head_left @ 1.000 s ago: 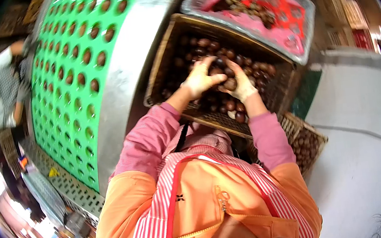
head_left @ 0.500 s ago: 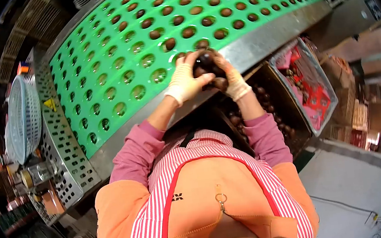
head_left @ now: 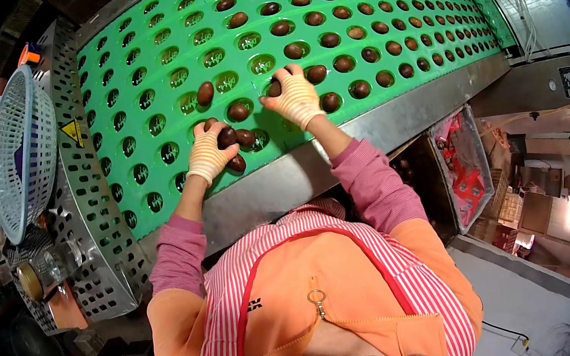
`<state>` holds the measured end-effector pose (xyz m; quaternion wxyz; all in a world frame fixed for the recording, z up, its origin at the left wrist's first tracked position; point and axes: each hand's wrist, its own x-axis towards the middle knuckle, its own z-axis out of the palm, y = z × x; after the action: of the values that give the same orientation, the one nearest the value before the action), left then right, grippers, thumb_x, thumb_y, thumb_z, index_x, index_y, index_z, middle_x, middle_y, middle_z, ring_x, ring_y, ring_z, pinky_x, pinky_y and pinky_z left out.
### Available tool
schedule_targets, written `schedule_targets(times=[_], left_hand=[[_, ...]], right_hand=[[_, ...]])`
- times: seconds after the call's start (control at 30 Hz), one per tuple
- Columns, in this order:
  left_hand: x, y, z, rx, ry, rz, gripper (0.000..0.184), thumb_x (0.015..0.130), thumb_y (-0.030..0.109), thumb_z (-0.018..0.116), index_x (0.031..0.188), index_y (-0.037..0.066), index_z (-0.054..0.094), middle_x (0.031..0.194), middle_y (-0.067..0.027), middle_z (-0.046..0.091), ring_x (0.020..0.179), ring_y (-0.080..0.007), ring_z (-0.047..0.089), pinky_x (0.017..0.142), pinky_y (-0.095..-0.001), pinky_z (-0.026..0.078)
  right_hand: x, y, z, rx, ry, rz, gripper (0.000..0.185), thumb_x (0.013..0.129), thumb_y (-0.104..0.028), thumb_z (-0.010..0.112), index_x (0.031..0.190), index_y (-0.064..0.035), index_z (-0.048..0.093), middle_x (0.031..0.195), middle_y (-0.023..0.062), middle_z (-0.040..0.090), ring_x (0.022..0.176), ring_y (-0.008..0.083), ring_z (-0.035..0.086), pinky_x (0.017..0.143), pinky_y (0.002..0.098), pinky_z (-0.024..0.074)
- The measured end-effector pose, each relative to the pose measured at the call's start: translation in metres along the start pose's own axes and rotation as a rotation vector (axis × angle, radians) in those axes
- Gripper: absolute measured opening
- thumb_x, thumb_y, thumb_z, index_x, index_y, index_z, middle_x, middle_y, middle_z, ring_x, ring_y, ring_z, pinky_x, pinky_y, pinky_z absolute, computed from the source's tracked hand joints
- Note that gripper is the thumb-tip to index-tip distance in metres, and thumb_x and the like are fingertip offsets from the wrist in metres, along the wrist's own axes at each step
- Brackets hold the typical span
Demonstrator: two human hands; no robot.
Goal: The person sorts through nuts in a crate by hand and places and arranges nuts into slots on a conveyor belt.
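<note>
My left hand [head_left: 209, 150], in a pale striped glove, curls around several dark brown eggs [head_left: 227, 137] low over the near edge of the green mould belt [head_left: 268, 120]. One more egg [head_left: 235, 163] pokes out under its thumb. To the right, my right hand [head_left: 295, 97], gloved alike, has thumb and fingers closed on a brown egg [head_left: 275, 88] at a cup of the belt. Between the hands, an egg [head_left: 238, 111] rests in a cup. Another egg [head_left: 205, 93] stands tilted beyond my left hand, beside a cup.
Eggs fill many cups toward the right; cups at the left hold none. A steel rail [head_left: 265, 187] borders the belt. On the left are a perforated metal guard [head_left: 97, 227] and a blue plastic basket [head_left: 15, 152]. A lined crate [head_left: 486, 162] stands at lower right.
Both hands, together on a cluster of eggs at the rail before, have separated over the belt. The left moved left with several eggs, the right holds one. More cups near me hold eggs.
</note>
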<state>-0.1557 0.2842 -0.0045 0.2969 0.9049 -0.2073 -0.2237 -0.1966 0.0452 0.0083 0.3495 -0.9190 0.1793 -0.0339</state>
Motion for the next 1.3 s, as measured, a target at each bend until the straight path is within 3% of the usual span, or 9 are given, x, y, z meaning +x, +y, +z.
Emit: schedule_targets(times=[0.17,0.3,0.47,0.63,0.7,0.77,0.93,1.2,1.3], left_hand=[[0.022,0.007,-0.023,-0.080,-0.052,0.191,0.057,0.062,0.021,0.081,0.115,0.012,0.061,0.133,-0.0196,0.041,0.119,-0.0388,0.049,0.100,-0.0430,0.045],[0.071,0.015,-0.034,-0.048,-0.039,0.282,0.055,0.064,0.024,0.080,0.114,0.012,0.061,0.137,-0.0197,0.039,0.121,-0.0391,0.047,0.103,-0.0423,0.044],[0.139,0.014,-0.043,0.106,-0.318,0.264,0.057,0.064,0.026,0.080,0.116,0.013,0.061,0.138,-0.0194,0.041,0.121,-0.0396,0.049,0.103,-0.0418,0.044],[0.179,0.049,-0.075,0.325,-0.094,-0.028,0.059,0.073,0.030,0.075,0.126,0.011,0.056,0.140,-0.0190,0.041,0.115,-0.0388,0.055,0.098,-0.0423,0.046],[0.199,0.039,-0.065,0.394,-0.047,-0.021,0.060,0.078,0.030,0.072,0.131,0.013,0.051,0.140,-0.0185,0.042,0.112,-0.0390,0.056,0.096,-0.0441,0.047],[0.206,0.024,-0.057,0.436,-0.007,0.018,0.059,0.083,0.029,0.069,0.135,0.014,0.046,0.139,-0.0180,0.042,0.110,-0.0390,0.057,0.093,-0.0457,0.048],[0.168,0.026,-0.057,0.501,0.055,0.209,0.053,0.088,0.021,0.060,0.138,0.016,0.043,0.132,-0.0167,0.046,0.105,-0.0382,0.057,0.089,-0.0468,0.051],[0.090,0.093,0.049,0.514,-0.022,0.716,0.047,0.082,0.021,0.058,0.128,0.020,0.054,0.107,-0.0095,0.056,0.088,-0.0295,0.058,0.068,-0.0409,0.054],[0.065,0.098,0.085,0.603,-0.238,0.691,0.054,0.079,0.027,0.064,0.132,0.021,0.052,0.117,-0.0103,0.053,0.103,-0.0305,0.055,0.083,-0.0446,0.051]], right_hand=[[0.034,0.026,-0.014,0.095,-0.484,0.049,0.054,0.065,-0.035,0.081,0.102,-0.0015,0.061,0.096,0.0151,0.066,0.087,0.0288,0.064,0.081,0.0383,0.0513],[0.078,0.014,-0.016,0.284,-0.132,0.216,0.056,0.066,-0.036,0.082,0.099,0.0027,0.059,0.092,0.0133,0.068,0.084,0.0249,0.065,0.079,0.0367,0.0510],[0.127,0.019,0.008,-0.143,-0.281,0.089,0.072,0.072,-0.051,0.074,0.130,-0.0115,0.056,0.129,0.0198,0.052,0.117,0.0365,0.054,0.099,0.0431,0.0453],[0.163,0.001,-0.001,0.258,0.174,0.037,0.060,0.084,-0.046,0.065,0.125,-0.0024,0.057,0.127,0.0220,0.056,0.113,0.0384,0.055,0.095,0.0431,0.0458],[0.183,-0.001,0.026,0.381,0.225,0.019,0.052,0.086,-0.044,0.062,0.122,-0.0062,0.059,0.122,0.0207,0.059,0.113,0.0386,0.054,0.094,0.0434,0.0455],[0.190,0.010,0.034,-0.081,-0.237,-0.137,0.034,0.093,-0.038,0.051,0.116,-0.0156,0.062,0.124,0.0175,0.058,0.113,0.0386,0.053,0.094,0.0412,0.0453],[0.167,0.059,0.010,0.502,0.096,-0.178,0.040,0.098,-0.038,0.045,0.120,-0.0087,0.062,0.111,0.0150,0.067,0.100,0.0355,0.063,0.086,0.0375,0.0502],[0.093,0.087,-0.002,-0.435,-0.035,-0.228,0.043,0.094,-0.043,0.049,0.126,-0.0142,0.057,0.142,0.0063,0.048,0.135,0.0324,0.039,0.108,0.0569,0.0322],[0.087,0.083,0.002,-0.614,-0.084,-0.323,0.040,0.094,-0.043,0.050,0.124,-0.0174,0.059,0.133,0.0019,0.055,0.132,0.0280,0.042,0.108,0.0565,0.0298]])
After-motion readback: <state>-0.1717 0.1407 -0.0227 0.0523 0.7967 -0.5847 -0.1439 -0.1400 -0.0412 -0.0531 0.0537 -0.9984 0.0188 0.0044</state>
